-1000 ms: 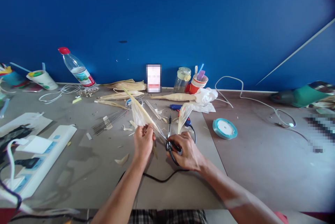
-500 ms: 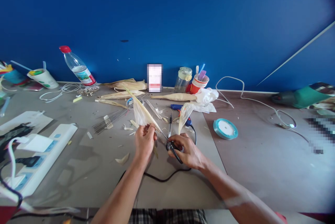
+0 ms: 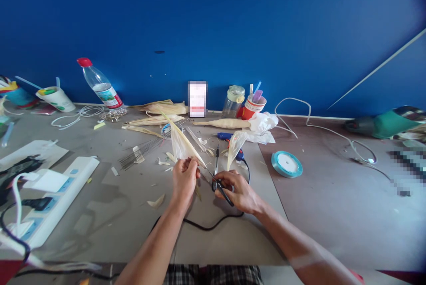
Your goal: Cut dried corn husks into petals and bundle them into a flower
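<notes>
My left hand [image 3: 184, 179] is closed on the lower end of a pale dried husk leaf [image 3: 181, 143], which stands up and leans away to the left. My right hand [image 3: 238, 191] is closed round the black handles of a pair of scissors [image 3: 219, 185]. The thin scissor blades point left toward the base of the leaf, close to my left fingers. A second pale husk piece [image 3: 234, 145] rises just behind my right hand. A black cable [image 3: 206, 226] loops on the table under both wrists.
A white power strip [image 3: 49, 198] lies at the left, a teal ribbon spool [image 3: 286, 164] at the right. A water bottle [image 3: 100, 85], glass jar [image 3: 233, 100], red cup [image 3: 254, 105], blue glue gun [image 3: 229, 138], thin wires [image 3: 143, 149] and more husks [image 3: 159, 109] crowd the back.
Both hands have shifted slightly up and away on the table. The scissors have closed in toward the base of the husk leaf, which stays gripped.
</notes>
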Demonstrator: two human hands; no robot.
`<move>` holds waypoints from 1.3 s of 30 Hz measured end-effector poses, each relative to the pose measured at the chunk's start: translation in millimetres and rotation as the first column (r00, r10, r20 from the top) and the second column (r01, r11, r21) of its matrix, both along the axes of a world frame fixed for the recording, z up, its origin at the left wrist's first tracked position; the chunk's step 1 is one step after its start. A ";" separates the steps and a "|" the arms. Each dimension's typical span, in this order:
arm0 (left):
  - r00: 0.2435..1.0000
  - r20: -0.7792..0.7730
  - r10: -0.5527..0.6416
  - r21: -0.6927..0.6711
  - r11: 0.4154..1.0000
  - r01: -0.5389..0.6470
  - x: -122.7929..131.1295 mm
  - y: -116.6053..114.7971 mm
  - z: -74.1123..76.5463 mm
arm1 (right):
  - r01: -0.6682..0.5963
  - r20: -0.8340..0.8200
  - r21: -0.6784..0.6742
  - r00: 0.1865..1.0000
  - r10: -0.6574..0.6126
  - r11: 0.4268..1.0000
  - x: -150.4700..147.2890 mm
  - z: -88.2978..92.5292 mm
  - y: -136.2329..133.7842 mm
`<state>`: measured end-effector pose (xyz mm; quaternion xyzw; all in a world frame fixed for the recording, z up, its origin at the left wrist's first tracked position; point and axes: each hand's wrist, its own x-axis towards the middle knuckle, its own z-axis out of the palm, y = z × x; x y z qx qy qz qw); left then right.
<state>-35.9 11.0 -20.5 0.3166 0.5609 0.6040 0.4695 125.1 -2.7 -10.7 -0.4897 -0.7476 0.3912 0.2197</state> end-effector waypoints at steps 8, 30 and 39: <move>1.000 0.020 -0.003 -0.020 1.000 0.004 -0.6 -0.3 -0.8 | -0.002 -0.037 -0.008 0.999 0.002 1.000 0.9 -1.6 1.5; 0.986 0.164 0.023 0.044 0.999 -0.031 -4.7 -0.1 4.5 | -0.020 0.006 0.013 1.000 0.020 1.000 1.8 0.2 1.9; 0.940 0.327 0.093 -0.060 0.995 -0.077 -6.5 3.2 5.7 | -0.041 0.069 0.104 0.997 0.034 0.994 2.1 -4.4 1.4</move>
